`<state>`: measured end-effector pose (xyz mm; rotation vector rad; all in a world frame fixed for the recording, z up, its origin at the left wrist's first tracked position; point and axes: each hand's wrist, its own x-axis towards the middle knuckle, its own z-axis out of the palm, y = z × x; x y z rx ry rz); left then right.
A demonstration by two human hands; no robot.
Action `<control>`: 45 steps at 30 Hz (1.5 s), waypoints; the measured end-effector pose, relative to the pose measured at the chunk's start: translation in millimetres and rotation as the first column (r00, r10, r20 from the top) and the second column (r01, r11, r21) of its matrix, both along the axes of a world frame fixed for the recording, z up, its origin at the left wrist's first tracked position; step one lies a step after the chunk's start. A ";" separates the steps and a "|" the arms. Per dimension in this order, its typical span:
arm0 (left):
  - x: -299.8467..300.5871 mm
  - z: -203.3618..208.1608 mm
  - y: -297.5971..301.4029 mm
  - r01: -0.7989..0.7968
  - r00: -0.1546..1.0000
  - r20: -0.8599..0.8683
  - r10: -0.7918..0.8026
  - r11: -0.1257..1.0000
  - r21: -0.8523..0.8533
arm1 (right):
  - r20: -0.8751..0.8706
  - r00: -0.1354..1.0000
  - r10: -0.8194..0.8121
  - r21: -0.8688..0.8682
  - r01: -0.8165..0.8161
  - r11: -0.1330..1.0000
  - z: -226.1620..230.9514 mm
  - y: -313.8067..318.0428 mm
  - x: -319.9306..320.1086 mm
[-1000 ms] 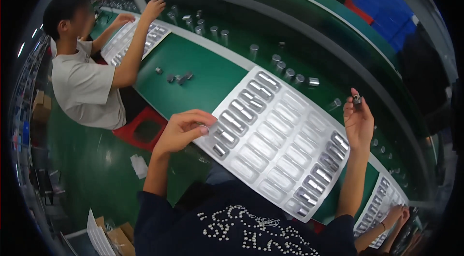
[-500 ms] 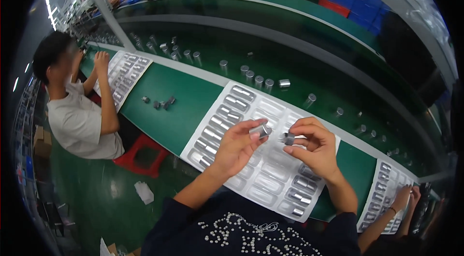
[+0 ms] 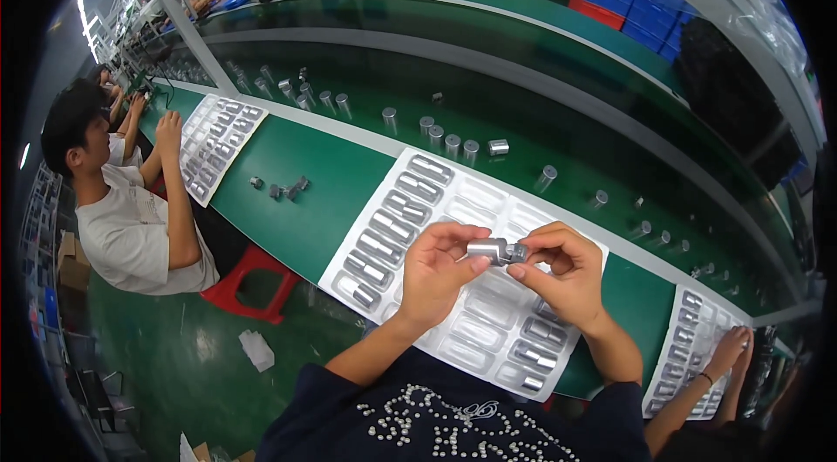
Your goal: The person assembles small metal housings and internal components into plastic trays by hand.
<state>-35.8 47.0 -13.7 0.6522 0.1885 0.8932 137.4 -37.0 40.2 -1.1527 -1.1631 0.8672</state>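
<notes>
My left hand (image 3: 434, 277) grips a shiny silver metal cylinder (image 3: 485, 248) between thumb and fingers, held level. Pinched in my right hand (image 3: 567, 277) is a small dark grey metal part (image 3: 516, 253), which meets the cylinder's right end. Whether it sits inside the cylinder I cannot tell. Both hands are above a white plastic tray (image 3: 475, 331) of oblong compartments. Silver cylinders with smaller pieces lie in its left column, and several more fill compartments at its lower right. The middle compartments hold nothing that I can see.
Silver cylinders (image 3: 452, 145) stand along the green surface beyond the tray, one lying on its side (image 3: 498, 147). Small dark parts (image 3: 289, 190) lie left of the tray. A seated person (image 3: 131, 209) works at another tray (image 3: 209, 144). Another person's hands (image 3: 732, 353) are at the right tray (image 3: 676, 357).
My two hands have come together. The cylinder has turned level and moved right, its end now against the grey part. The view has shifted slightly.
</notes>
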 end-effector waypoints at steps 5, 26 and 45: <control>-1.0 8.8 -1.6 -0.092 0.983 -0.143 0.113 0.985 0.145 | 0.089 0.996 -0.002 -0.026 0.005 1.000 4.4 -0.9 -3.1; -3.7 -25.6 5.6 0.022 0.999 -0.032 -0.014 0.958 0.287 | 0.390 0.920 0.042 -0.030 -0.033 0.999 8.5 -3.6 4.1; 4.5 -33.4 5.6 0.131 0.921 -0.384 -0.072 0.983 0.131 | 0.830 0.514 -0.215 0.258 -0.014 0.966 -21.6 13.4 -22.9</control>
